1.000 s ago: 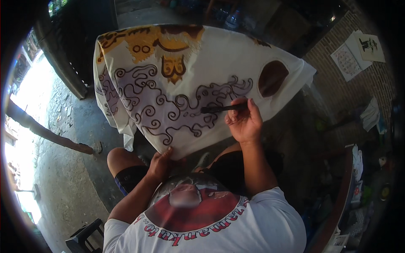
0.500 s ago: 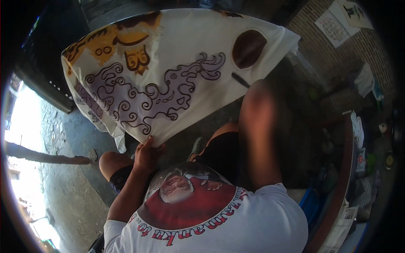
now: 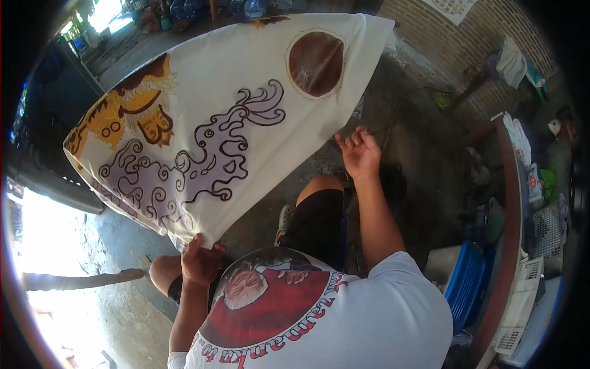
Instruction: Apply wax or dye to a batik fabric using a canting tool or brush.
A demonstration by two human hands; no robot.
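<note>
A large white cloth with brown, yellow-orange and lilac patterns stretches across the space before me. Its painted figure has curling dark outlines, and a brown disc sits near the far right end. With my left hand I pinch the cloth's near edge, where folds gather at the thumb. Close to the right-hand edge, my right hand is raised with its fingers partly bent and apart. Nothing shows in it; I cannot tell whether a fingertip touches the cloth.
A wooden pole juts in from the left. At right stands a brown-edged shelf with baskets and packages, beside a blue plastic container. A brick wall rises at the far right; large blue bottles stand at the back.
My right hand has come down from its raised, blurred position to the cloth's edge. The dark stick-like shape beside it no longer shows. My left hand keeps its pinch; the view has shifted.
</note>
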